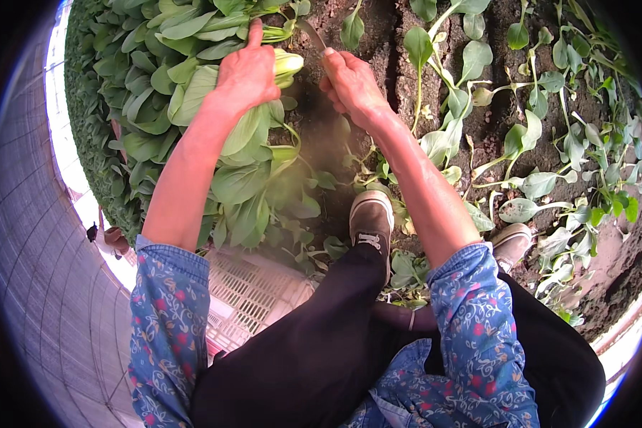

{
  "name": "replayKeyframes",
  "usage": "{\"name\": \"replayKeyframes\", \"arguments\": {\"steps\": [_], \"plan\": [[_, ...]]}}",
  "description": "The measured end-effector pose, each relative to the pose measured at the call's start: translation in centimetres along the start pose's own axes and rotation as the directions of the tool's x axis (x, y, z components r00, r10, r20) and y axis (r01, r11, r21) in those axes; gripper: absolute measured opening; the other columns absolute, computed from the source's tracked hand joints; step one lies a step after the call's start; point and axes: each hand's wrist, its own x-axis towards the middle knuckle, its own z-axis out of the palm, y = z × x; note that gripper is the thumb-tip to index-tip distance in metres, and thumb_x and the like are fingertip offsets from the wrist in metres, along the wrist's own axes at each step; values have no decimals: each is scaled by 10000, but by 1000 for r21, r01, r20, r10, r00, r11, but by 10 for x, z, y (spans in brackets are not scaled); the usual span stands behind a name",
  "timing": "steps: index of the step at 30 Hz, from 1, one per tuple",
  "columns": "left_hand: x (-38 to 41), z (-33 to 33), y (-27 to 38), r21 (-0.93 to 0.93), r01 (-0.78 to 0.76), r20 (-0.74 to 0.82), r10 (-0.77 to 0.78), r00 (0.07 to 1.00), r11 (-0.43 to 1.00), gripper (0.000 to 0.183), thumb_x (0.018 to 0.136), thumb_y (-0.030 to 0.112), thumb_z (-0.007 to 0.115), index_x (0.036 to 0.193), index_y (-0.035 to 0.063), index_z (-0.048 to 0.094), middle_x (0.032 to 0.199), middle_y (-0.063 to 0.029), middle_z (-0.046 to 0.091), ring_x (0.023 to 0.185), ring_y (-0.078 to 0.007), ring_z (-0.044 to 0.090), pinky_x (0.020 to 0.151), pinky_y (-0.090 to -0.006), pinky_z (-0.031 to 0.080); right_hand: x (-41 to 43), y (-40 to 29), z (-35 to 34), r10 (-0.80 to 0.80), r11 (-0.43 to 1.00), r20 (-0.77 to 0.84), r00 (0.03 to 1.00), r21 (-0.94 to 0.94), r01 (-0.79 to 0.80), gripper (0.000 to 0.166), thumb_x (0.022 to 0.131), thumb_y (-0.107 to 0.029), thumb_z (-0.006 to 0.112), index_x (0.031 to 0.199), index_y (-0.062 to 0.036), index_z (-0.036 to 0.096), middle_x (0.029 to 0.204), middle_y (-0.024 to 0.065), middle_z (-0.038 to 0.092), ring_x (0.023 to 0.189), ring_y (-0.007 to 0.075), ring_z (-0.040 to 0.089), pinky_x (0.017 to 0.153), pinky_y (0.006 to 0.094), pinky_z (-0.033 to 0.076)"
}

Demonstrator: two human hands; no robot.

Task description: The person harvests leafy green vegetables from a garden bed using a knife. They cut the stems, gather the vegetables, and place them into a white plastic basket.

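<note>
My left hand (249, 72) is wrapped around a head of bok choy (288, 65), its pale base pointing right and its leaves spread to the left. The index finger stretches forward against the stems of another bok choy plant (275, 33) at the top. In my right hand (353, 85) is a knife with a thin, slightly curved blade (313, 35); my fingers hide its handle. The blade's far end is close to the base of that upper plant. Below my left hand, more bok choy (246, 176) leans over the soil.
Dense bok choy (155, 75) fills the left side. Loose leaves (452, 134) litter the soil (401, 101) on the right. A white slatted plastic crate (257, 283) sits beside my left leg. My shoes (372, 214) stand among leaves. Netting (59, 257) curves along the left edge.
</note>
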Motion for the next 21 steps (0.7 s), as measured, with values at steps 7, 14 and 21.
{"name": "replayKeyframes", "arguments": {"steps": [7, 14, 21], "plan": [[4, 20, -19, -20, -12, -157, 9, 988, 1000, 490, 551, 139, 744, 957, -79, 577, 1338, -246, 420, 941, -410, 603, 834, -433, 500, 26, 8, 11, 17, 969, -91, 996, -243, -39, 440, 934, -396, 433, 961, 21, 569, 755, 148, 632, 588, 251, 601, 516, 373, 482], [1, 13, -15, -73, 46, -15, -47, 999, 996, 517, 565, 174, 745, 995, -64, 584, 1293, -213, 463, 1033, -364, 575, 867, -422, 481, 40, 6, 7, -281, 597, -79, 956, -795, 109, 502, 918, -408, 366, 1024, 20, 606, 986, 252, 630, 1000, 418, 572, 907, 456, 437], [-15, 13, -36, -303, 4, -163, -55, 985, 953, 520, 610, 199, 701, 1058, -41, 590, 1087, -197, 585, 940, -328, 616, 857, -377, 482, 7, -13, -24, -62, 947, 7, 998, -316, 61, 503, 917, -497, 454, 829, -11, 547, 636, 67, 531, 515, 150, 515, 459, 298, 430]]}}
